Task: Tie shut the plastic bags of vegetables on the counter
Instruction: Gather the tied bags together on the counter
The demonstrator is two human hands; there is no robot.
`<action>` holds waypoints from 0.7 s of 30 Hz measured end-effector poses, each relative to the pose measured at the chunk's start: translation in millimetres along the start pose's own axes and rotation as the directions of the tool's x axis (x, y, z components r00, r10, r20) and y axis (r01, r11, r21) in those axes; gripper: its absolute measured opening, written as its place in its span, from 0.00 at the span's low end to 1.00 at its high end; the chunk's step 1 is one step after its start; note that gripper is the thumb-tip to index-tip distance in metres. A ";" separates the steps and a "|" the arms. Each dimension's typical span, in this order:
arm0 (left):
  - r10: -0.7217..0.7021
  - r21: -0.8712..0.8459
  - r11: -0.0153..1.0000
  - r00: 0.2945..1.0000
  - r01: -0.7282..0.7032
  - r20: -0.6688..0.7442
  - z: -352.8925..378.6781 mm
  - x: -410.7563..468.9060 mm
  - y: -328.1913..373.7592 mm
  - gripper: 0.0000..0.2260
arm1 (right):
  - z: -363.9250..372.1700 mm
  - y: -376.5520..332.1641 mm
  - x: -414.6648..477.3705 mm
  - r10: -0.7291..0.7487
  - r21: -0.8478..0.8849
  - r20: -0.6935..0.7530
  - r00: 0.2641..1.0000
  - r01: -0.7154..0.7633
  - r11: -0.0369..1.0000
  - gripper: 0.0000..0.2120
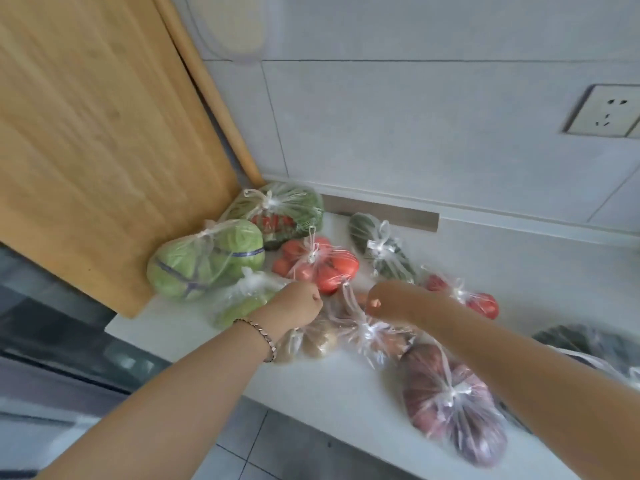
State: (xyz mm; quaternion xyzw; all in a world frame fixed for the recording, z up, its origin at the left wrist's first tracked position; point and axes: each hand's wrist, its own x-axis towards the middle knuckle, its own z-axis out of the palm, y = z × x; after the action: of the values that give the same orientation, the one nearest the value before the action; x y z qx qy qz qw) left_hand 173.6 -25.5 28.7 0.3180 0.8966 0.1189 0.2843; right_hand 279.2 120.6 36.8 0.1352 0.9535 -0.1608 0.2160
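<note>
A clear plastic bag of brown, potato-like vegetables point(311, 341) lies on the white desk point(346, 403), close to its near edge and in the middle of a cluster of bags. Its neck is gathered into a knot point(367, 331). A thin strand of plastic point(349, 299) rises from the knot between the person's two hands. The left hand point(299, 303) hovers just left of the strand and the right hand point(391, 301) just right of it. Each grip is closed into a fist with the fingers curled in. Blur hides whether either one pinches the plastic, so I cannot tell what they hold. A thin bracelet point(261, 336) circles the left wrist.

To the near right lies a knotted bag of dark purple-red vegetables point(450, 403). Just beyond the hands sits a knotted bag of tomatoes point(322, 270). Left of that is a bagged green cabbage point(204, 261), with a pale green bag point(242, 303) in front of it, partly behind the left hand. Farther back, by the wall, is a bag of green beans point(277, 213) with something red inside. Right of the tomatoes lies a bag of dark green cucumbers point(381, 251), and farther right a small bag of red vegetables point(481, 303). A dark, blurred bag point(588, 341) sits at the right edge.

A large wooden board point(104, 133) stands leaning at the far left. A wall socket point(606, 112) is set in the grey tiled wall point(415, 116).
</note>
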 end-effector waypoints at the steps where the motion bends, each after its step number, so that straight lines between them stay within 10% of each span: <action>1: -0.002 -0.002 1.000 1.000 0.002 -0.001 -2.8 -1.2 -11.5 0.12 | 1.0 -8.2 4.5 0.006 -0.006 0.016 1.000 -0.006 1.000 0.15; 21: -0.036 -0.044 0.999 0.989 0.030 -0.142 -139.5 117.5 -166.7 0.11 | -37.4 -90.7 206.2 0.160 0.045 -0.054 0.986 -0.158 0.986 0.13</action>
State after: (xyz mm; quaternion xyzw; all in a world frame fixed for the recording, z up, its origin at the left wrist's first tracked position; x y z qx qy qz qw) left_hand -66.6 -83.4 25.0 0.2878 0.9171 0.1553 0.2280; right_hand 56.3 90.4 -2.7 0.2199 0.9420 -0.1583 0.1979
